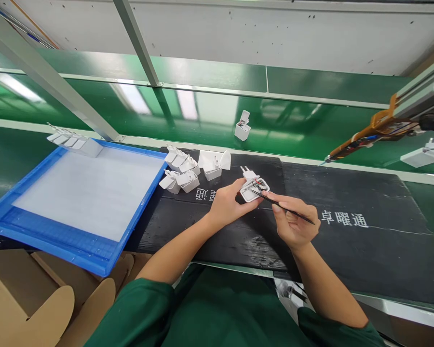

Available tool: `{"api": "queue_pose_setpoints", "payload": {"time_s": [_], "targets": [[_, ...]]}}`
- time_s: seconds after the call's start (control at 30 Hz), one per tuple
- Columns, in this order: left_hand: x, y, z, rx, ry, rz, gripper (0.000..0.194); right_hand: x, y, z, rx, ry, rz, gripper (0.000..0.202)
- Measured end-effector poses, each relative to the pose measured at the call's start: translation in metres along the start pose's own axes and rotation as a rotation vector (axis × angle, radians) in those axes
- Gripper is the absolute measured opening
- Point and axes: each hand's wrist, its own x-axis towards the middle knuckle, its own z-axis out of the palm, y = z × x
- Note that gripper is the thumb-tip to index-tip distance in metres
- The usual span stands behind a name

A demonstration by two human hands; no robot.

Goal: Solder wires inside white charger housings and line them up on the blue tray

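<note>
In my left hand [227, 202] is an opened white plug adapter [249, 193], its two-pin lid tipped back at the top. Small wires and parts show inside the housing. My right hand [297, 219] pinches a pair of black tweezers [292, 211], whose tips reach into the housing at its right side. Whether the tips grip a wire is too small to tell. Left of my hands, several more white adapters [188, 180] stand grouped on the black mat [350, 260], with their lids open or loosely on.
A blue tray [110, 260] with a white sheet lies at left, a row of adapters [75, 144] on its far edge. One open adapter [242, 130] stands on the green belt. An orange-clad tool [358, 142] juts in from the right. Cardboard boxes [18, 299] sit lower left.
</note>
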Motion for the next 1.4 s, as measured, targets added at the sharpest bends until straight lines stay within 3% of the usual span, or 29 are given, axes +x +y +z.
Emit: {"api": "queue_pose_setpoints", "payload": {"time_s": [0.1,0.33,0.5,0.87,1.1,1.4], "targets": [[-0.0002,-0.0015,0.0006,0.018,-0.005,0.025,0.036,-0.0018,0.0017,-0.0026,0.013,0.01,0.037,0.034],[0.0008,-0.005,-0.0011,0.042,0.03,0.07,0.035,0.0029,0.0019,-0.0089,0.054,0.014,-0.037,0.037],[0.0008,-0.0041,-0.0018,0.018,0.025,0.045,0.038,0.0049,-0.0023,-0.0088,0.151,-0.057,-0.006,0.036],[0.0001,-0.0046,-0.0015,0.013,0.007,0.046,0.039,0.0059,-0.0039,-0.008,0.139,-0.059,0.055,0.028],[0.0006,-0.0047,-0.0008,-0.026,0.027,0.075,0.039,0.0036,-0.0015,-0.009,0.206,-0.065,0.027,0.041],[-0.0001,-0.0042,-0.0016,0.015,-0.039,0.004,0.04,0.0034,-0.0003,-0.0078,0.153,-0.055,0.018,0.039]]}}
